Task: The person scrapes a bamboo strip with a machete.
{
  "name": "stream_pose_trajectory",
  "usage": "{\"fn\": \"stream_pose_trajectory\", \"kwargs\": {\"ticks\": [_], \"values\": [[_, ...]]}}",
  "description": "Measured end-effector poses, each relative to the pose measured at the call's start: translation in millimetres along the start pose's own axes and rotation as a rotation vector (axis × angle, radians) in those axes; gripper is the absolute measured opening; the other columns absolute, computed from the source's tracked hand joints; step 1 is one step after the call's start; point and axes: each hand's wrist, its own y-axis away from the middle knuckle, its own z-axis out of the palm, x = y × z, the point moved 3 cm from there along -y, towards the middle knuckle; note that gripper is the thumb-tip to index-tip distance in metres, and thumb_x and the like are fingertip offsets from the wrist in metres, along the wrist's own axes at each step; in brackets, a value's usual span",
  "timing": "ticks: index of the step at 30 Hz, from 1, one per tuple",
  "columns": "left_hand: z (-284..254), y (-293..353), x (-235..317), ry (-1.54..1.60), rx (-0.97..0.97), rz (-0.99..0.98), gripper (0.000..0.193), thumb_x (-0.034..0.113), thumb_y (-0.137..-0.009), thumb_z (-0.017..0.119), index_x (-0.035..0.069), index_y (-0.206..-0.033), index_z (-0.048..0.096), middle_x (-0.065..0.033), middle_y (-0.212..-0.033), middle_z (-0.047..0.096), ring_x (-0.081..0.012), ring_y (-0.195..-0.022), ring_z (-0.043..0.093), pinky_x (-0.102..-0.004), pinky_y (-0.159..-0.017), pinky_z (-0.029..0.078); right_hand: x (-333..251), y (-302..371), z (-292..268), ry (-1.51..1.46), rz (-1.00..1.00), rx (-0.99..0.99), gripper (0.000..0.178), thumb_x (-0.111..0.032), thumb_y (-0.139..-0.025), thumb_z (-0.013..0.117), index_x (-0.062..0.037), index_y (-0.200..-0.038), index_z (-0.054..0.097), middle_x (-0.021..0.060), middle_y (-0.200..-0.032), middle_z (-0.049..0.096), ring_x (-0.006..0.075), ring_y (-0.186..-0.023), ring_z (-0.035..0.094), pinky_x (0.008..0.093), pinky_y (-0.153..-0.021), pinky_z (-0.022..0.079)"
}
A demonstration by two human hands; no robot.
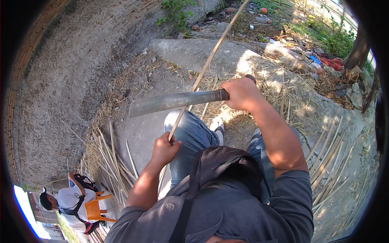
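Observation:
My right hand (242, 94) is closed round the dark handle of a machete (172, 103), whose broad, worn blade points left across my front. A long, thin bamboo strip (210, 58) slants from near my left knee up to the top of the view. My left hand (165, 149) grips this strip close to its lower end. The blade crosses over the strip a little above my left hand; whether the two touch I cannot tell. Both my knees are bent, with a black bag (227, 170) on my lap.
Bamboo strips lie in a pile (111, 162) at my left and another (330, 158) at my right. Curly shavings (289, 105) cover the ground ahead. A rough wall (69, 73) rises on the left. A person (71, 200) sits on an orange chair (94, 208) at the lower left.

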Motion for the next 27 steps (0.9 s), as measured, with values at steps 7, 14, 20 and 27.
{"fn": "stream_pose_trajectory", "kwargs": {"ticks": [7,14,20,27], "values": [[7.3,-7.0,9.4,-0.004,-0.056,-0.045,0.031,0.023,-0.083,0.082,0.004,-0.083,0.058,-0.0086,-0.066,0.061,-0.0191,-0.061,0.06,-0.037,-0.059,0.049,-18.9,5.4,0.5,0.011,0.005,-0.043,0.015,-0.018,-0.076,0.072,-0.0138,-0.091,0.071,0.0129,-0.082,0.073,0.0337,-0.086,0.073,0.0474,-0.078,0.057],[3.9,-2.5,3.5,-0.04,-0.04,-0.059,0.034,0.019,-0.081,0.084,0.008,-0.079,0.052,-0.0005,-0.065,0.054,-0.0121,-0.06,0.049,-0.0332,-0.055,0.043,33.5,-0.7,-4.6,-0.093,0.182,0.261,0.02,-0.02,-0.077,0.071,-0.0098,-0.094,0.07,0.0166,-0.083,0.072,0.0381,-0.085,0.072,0.0506,-0.076,0.056],[14.0,0.5,1.0,-0.036,-0.095,-0.056,0.033,0.025,-0.083,0.083,0.005,-0.083,0.056,-0.0091,-0.066,0.061,-0.0207,-0.062,0.059,-0.0384,-0.059,0.048,-6.7,3.7,13.1,-0.105,-0.021,0.14,0.014,-0.018,-0.076,0.07,-0.0133,-0.089,0.07,0.0137,-0.078,0.071,0.0367,-0.08,0.072,0.0492,-0.073,0.056],[2.7,18.9,-24.2,-0.106,-0.092,-0.061,0.034,0.024,-0.083,0.083,0.004,-0.081,0.056,-0.0097,-0.066,0.06,-0.0206,-0.06,0.059,-0.0379,-0.058,0.047,56.4,-2.2,-2.9,-0.221,0.321,0.182,0.018,-0.022,-0.08,0.069,-0.0105,-0.093,0.069,0.016,-0.086,0.072,0.0391,-0.088,0.07,0.0501,-0.078,0.055]]}}
